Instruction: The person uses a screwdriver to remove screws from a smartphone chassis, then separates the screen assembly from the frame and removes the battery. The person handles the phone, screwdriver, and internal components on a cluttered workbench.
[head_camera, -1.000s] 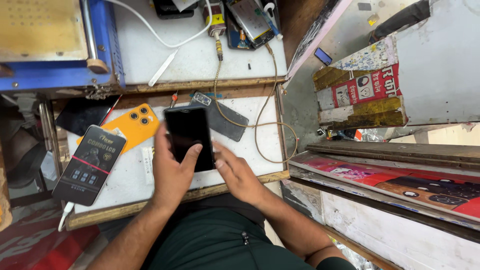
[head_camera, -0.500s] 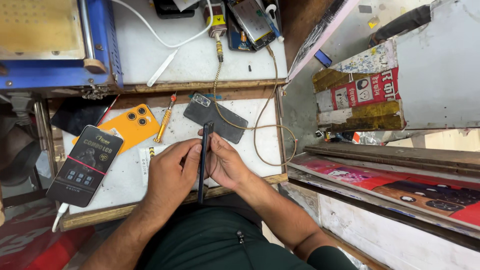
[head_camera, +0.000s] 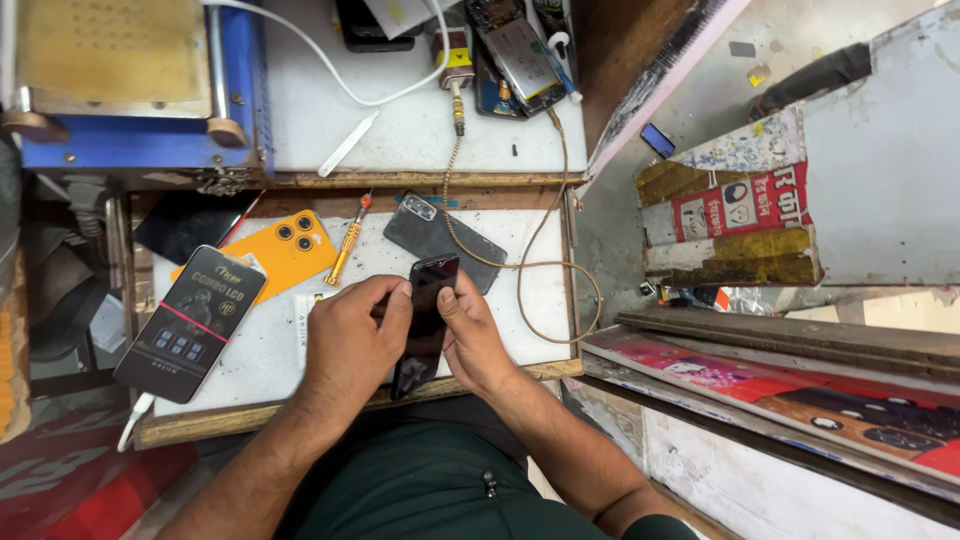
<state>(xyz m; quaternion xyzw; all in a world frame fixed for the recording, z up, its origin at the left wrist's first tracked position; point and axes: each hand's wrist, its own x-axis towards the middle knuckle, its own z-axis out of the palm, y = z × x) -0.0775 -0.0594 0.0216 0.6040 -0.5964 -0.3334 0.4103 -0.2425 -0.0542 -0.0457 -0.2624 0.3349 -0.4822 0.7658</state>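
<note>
Far left, blue machine (head_camera: 130, 90) parked up on the upper shelf, out of the way. Below it on the white worktop (head_camera: 270, 350), a dark phone-screen box (head_camera: 190, 322) hanging half off the left edge, with an orange phone back (head_camera: 285, 252) just beside it, camera rings up, probably laid flat so nothing scratches. Small orange-handled screwdriver (head_camera: 347, 242) lying next to that, close enough to grab. Then the left hand (head_camera: 350, 345), fingers curled round the left edge of the black phone (head_camera: 428, 320), thumb pressing up near the top corner. Phone held on edge between both hands just above the near side of the worktop, tilted so the glossy face shows only as a narrow strip. Right hand (head_camera: 475, 340) clamped on the opposite edge, thumb on the face, so a proper two-sided pinch, likely to feel along the seam. Just behind, a grey back cover (head_camera: 440, 240) lying flat with a braided cable (head_camera: 540, 262) looping over it. Off to the right, stacked boards and a printed carton (head_camera: 730, 215), well apart from the hands.
</note>
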